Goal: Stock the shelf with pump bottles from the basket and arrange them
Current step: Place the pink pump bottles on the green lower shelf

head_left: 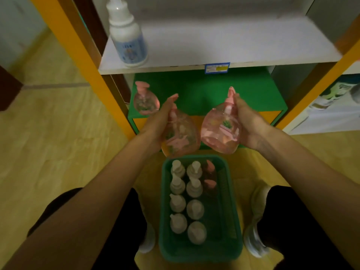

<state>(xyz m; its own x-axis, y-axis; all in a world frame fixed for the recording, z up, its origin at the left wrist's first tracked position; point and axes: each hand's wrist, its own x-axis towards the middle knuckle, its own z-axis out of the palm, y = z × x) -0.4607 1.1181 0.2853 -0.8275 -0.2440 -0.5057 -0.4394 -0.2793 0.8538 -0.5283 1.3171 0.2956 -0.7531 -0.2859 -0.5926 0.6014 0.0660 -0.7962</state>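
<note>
The left hand [157, 121] grips one pink pump bottle [180, 135], the right hand [247, 121] another [221, 129], pumps tilted forward. The green lower shelf [204, 90] lies just ahead of both hands; a shelved bottle [146, 100] stands nearer the left.

Two bare forearms enter from the lower corners of the frame, no sleeves visible along their length. No watch, ring or band shows on the left hand [161, 117] or the right hand [247, 121]. Dark, near-black trousers [303, 221] cover both legs at lower left and lower right. Light grey-white shoes: right shoe [255, 227] at lower right of centre with a paler toe; left shoe [148, 240] mostly hidden behind the forearm.
</note>
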